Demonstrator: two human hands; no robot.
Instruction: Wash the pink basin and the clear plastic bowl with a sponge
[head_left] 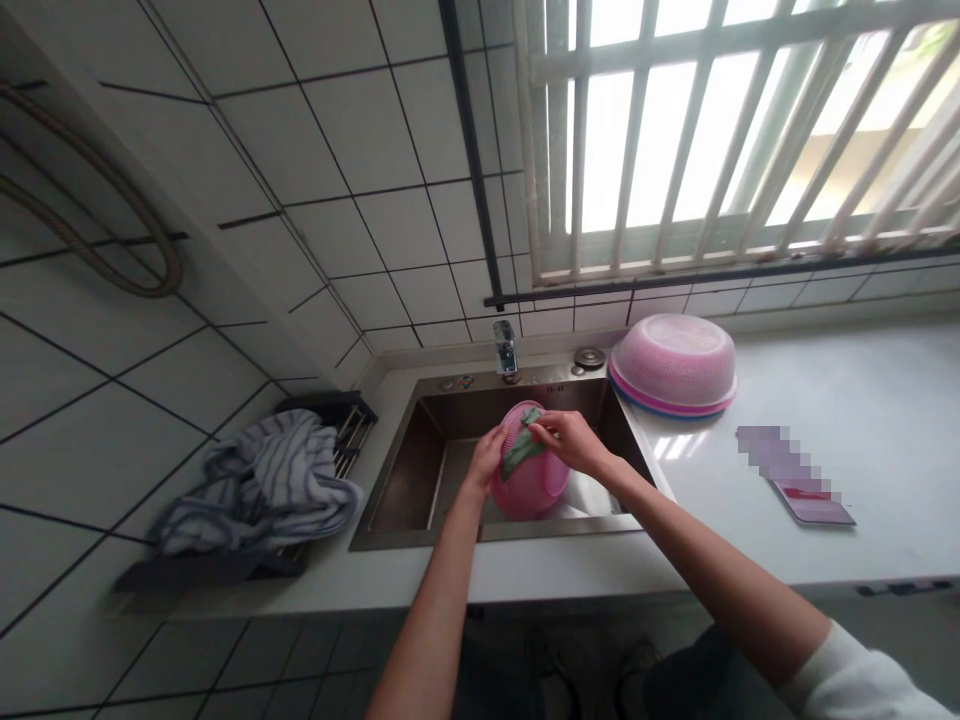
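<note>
Over the sink (395,540), a pink colander (534,495) is tilted up on its side. My left hand (486,460) grips its left rim, with the thumb near the upper edge. A green cloth (523,453) lies against the pink plastic. Pinched at its upper right, the cloth is in the closed fingers of my right hand (568,438). Something whitish (589,495) sits in the sink at the right, partly covered by the colander and my forearm; its kind I cannot make out.
A faucet (505,350) stands behind the sink, beside a metal drain stopper (589,358). Upturned pink basins (675,365) rest on the right counter, near a flat purple object (799,480), partly pixelated. At the left, a striped towel (262,480) covers a dark rack (349,430).
</note>
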